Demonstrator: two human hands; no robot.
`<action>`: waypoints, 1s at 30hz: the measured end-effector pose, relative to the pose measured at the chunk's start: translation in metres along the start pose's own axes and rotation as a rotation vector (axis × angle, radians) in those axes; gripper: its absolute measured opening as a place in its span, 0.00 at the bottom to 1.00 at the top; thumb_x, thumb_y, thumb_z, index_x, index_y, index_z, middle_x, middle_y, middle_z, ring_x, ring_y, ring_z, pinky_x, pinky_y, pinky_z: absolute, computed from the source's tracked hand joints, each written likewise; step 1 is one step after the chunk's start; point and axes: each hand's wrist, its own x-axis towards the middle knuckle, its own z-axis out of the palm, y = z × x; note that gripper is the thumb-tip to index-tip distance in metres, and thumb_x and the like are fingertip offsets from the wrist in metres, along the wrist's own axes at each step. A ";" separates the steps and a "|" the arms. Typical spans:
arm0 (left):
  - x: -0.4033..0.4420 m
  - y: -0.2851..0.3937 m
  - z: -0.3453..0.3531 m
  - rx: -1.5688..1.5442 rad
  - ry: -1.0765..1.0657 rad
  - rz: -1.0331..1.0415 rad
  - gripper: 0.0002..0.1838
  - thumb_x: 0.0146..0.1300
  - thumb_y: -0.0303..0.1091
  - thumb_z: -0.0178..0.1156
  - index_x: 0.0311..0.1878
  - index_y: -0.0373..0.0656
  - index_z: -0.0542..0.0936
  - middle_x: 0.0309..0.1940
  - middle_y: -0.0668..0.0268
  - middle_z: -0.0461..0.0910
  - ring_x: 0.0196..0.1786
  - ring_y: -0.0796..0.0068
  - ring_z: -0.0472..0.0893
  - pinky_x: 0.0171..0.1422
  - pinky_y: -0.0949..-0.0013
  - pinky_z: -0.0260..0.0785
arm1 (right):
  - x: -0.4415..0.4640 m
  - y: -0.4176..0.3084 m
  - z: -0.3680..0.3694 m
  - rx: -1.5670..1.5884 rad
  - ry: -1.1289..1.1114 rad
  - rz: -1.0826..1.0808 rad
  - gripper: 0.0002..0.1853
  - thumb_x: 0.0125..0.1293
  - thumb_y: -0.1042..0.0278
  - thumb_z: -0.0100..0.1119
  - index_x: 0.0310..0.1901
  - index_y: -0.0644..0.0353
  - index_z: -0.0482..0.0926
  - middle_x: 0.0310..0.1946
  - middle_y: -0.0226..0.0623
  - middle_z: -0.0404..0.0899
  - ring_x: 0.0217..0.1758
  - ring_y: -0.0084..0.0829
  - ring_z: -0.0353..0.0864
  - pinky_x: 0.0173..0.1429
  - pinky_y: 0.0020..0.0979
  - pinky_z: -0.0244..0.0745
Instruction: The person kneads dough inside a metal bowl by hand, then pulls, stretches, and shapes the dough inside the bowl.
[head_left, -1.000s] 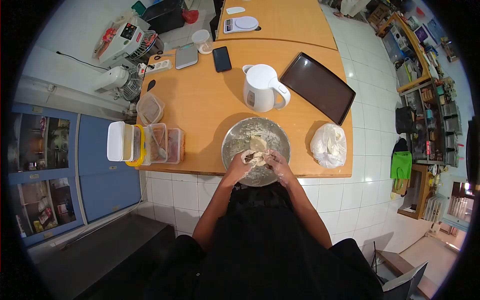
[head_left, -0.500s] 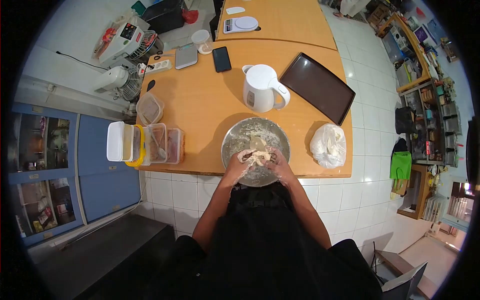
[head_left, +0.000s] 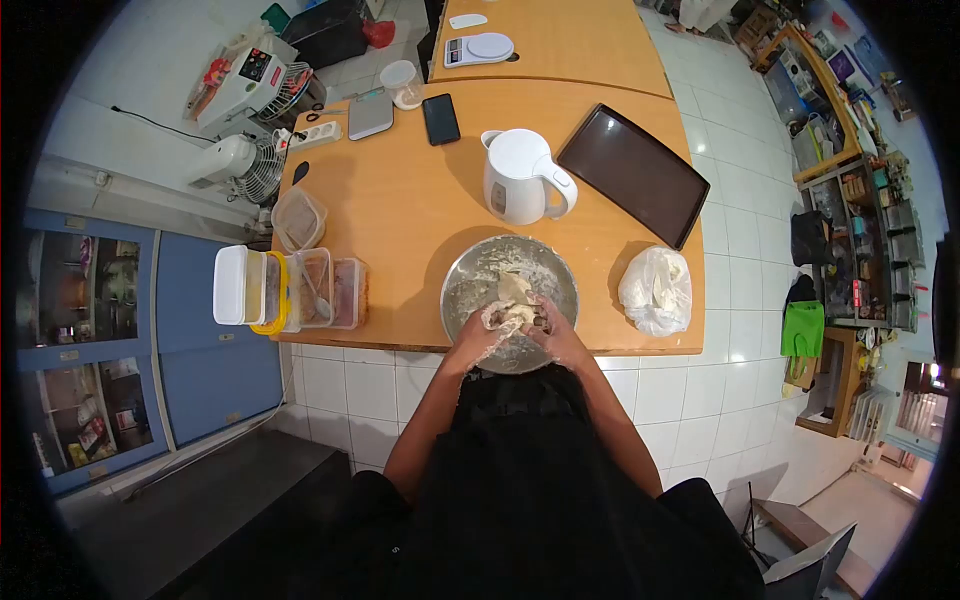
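Note:
A round metal bowl point(head_left: 461, 283) stands at the near edge of the wooden table, its inner wall smeared with flour and dough. Inside it, pale sticky dough point(head_left: 517, 312) lies between my two hands. My left hand point(head_left: 482, 335) comes in from the left, its fingers curled round the dough and coated with it. From the right, my right hand point(head_left: 553, 331) grips the other side of the dough, fingers bent and floury. Another pale lump point(head_left: 514, 288) shows just beyond my fingertips in the bowl. Some fingertips are hidden in the dough.
A white kettle point(head_left: 519, 175) stands behind the bowl, with a dark tray point(head_left: 637, 175) at the back right. A plastic bag point(head_left: 656, 291) lies to the right. Plastic containers point(head_left: 317, 287) sit on the left, a phone point(head_left: 441, 119) and scales point(head_left: 371, 115) farther back.
My hands have shifted slightly within the bowl, and the dough between them has changed shape. The fingers of my right hand have moved over it. The whole view has moved very slightly.

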 end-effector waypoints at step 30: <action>0.007 -0.007 0.001 0.065 0.020 -0.026 0.13 0.67 0.31 0.56 0.52 0.39 0.79 0.44 0.68 0.81 0.41 0.81 0.78 0.35 0.75 0.73 | -0.002 -0.019 0.002 -0.004 0.143 0.174 0.22 0.71 0.56 0.57 0.56 0.65 0.72 0.41 0.35 0.80 0.43 0.23 0.76 0.49 0.27 0.71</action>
